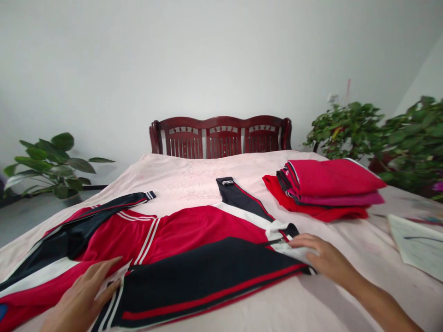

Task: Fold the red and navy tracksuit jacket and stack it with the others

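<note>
A red track jacket (200, 230) with black panels and white stripes lies spread on the bed, with one black sleeve (238, 197) pointing toward the headboard. Its black lower flap (207, 276) lies folded over the red body. My left hand (83, 295) is at the near left end of this flap, its fingers pinching a white edge of the cloth. My right hand (325, 258) grips the flap's far right corner, next to a white panel and a zip.
A stack of folded red garments (328, 184) lies on the pale pink bedcover (194, 180) at right. Papers (418, 244) lie at the right edge. A dark wooden headboard (221, 136) stands behind, with potted plants (51, 166) at left and leafy plants (411, 143) at right.
</note>
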